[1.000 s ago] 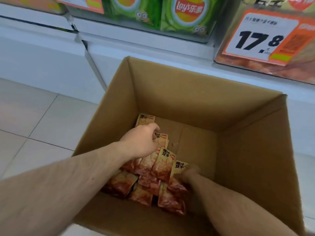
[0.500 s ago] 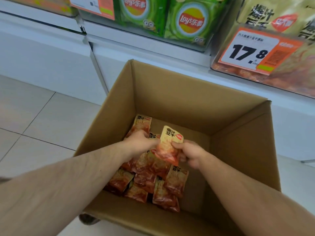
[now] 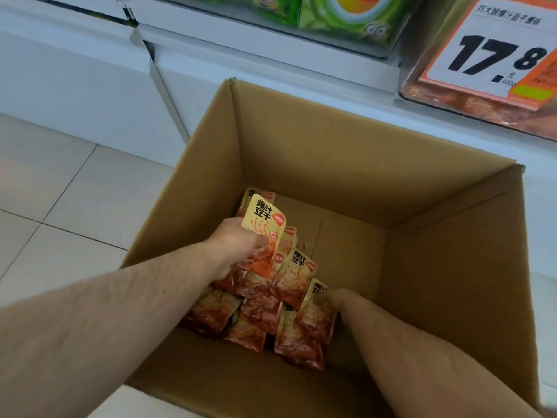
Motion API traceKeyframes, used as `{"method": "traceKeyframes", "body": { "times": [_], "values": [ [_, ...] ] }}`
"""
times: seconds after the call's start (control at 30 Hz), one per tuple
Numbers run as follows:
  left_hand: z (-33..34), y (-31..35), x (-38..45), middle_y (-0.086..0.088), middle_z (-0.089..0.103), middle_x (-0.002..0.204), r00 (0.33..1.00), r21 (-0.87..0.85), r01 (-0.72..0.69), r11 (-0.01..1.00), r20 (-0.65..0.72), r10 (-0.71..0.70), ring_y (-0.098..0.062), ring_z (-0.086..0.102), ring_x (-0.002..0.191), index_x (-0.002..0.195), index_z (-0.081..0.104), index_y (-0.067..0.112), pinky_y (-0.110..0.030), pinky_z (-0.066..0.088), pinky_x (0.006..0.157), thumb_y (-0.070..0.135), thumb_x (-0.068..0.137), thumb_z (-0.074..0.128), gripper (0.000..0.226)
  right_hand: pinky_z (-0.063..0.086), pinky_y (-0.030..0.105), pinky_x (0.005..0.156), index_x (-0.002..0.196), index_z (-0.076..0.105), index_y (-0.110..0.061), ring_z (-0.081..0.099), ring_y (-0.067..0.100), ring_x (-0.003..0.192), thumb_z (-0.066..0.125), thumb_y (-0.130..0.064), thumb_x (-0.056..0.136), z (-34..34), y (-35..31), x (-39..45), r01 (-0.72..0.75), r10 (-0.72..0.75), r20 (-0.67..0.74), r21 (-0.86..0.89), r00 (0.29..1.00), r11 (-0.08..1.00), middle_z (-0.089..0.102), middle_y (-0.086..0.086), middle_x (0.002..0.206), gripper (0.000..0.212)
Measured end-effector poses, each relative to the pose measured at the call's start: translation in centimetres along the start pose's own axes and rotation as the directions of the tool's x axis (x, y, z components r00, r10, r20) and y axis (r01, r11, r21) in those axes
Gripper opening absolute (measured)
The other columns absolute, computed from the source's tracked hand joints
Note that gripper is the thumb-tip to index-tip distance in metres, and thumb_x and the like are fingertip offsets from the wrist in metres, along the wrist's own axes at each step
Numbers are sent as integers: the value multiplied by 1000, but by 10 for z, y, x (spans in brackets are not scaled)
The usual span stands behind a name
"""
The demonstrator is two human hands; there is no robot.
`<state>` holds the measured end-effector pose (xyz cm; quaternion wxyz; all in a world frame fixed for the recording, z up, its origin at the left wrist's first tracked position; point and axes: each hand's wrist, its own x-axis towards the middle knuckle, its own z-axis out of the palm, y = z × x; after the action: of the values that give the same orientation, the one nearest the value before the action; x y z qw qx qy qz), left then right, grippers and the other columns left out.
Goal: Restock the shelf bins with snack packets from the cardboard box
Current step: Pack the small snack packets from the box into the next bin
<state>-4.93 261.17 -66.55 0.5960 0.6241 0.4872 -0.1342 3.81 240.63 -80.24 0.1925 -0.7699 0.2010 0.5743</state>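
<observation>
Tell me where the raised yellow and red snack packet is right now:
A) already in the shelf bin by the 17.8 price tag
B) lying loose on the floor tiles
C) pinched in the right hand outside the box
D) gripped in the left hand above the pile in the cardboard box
D: the left hand grips the snack packet upright above the pile of packets inside the cardboard box.

- The head camera is looking steeply down and forward into the cardboard box [image 3: 331, 164], close above it.
- Shelf bins [image 3: 482, 95] are crossing its top edge.
</observation>
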Motion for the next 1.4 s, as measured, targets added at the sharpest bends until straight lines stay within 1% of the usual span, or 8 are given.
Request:
{"method": "traceKeyframes", "body": {
  "times": [0.17,0.3,0.4,0.5,0.6,0.8,1.07,1.4],
  "values": [
    [0,1,3,-4,69,119,1000,0,1,1000,0,-1,-16,63,92,126,62,13,-24,43,60,10,91,68,36,49,28,88,134,51,0,57,24,119,61,-19,97,-1,6,10,92,-98,-43,-141,994,986,54,15,139,43],
    [3,5,-2,-4,69,114,1000,-16,-20,1000,8,20,-15,64,88,123,61,14,-24,44,59,9,91,66,32,50,33,93,132,55,0,56,32,124,65,-10,91,-28,0,-1,152,-160,-78,-98,984,984,56,19,137,43],
    [5,14,-9,-7,70,114,998,-37,-40,998,43,42,-21,68,93,123,61,14,-29,51,62,11,93,61,30,55,41,93,119,61,-1,65,32,108,75,-10,82,-54,-17,-37,240,-242,-220,-37,945,970,66,18,119,41],
    [7,27,-21,-8,73,104,993,-112,-64,992,95,75,-26,72,88,115,63,14,-38,58,73,10,94,57,22,61,33,66,109,63,1,71,24,77,77,-9,81,-79,-34,-98,356,-341,-278,2,898,935,72,12,94,32],
    [9,41,-39,-10,74,102,978,-172,-104,980,161,132,-27,72,81,109,62,16,-36,56,68,8,91,56,20,37,16,39,103,66,-6,55,10,55,73,-13,87,-102,-42,-174,482,-462,-254,17,850,876,69,4,78,18],
    [23,64,-97,-6,56,63,882,-282,-90,955,423,208,-11,38,30,89,60,12,-29,33,59,18,84,48,15,28,22,50,108,71,-10,42,7,53,69,-23,90,-131,-21,-258,643,-633,-114,107,766,758,72,3,82,22],
    [49,86,-140,-7,74,110,724,-352,-340,872,494,481,-27,71,100,117,65,20,-43,56,85,37,89,68,33,35,26,59,104,72,-10,59,17,73,73,-22,87,-135,-7,-294,736,-710,-206,87,673,672,77,10,92,21],
    [63,107,-161,2,75,105,681,-229,-602,765,353,641,-17,72,98,117,61,23,-41,57,87,16,90,70,29,48,26,58,108,58,-6,62,10,64,89,-24,69,-153,-3,-327,820,-746,-403,18,529,572,73,2,82,53]
  ]
}}
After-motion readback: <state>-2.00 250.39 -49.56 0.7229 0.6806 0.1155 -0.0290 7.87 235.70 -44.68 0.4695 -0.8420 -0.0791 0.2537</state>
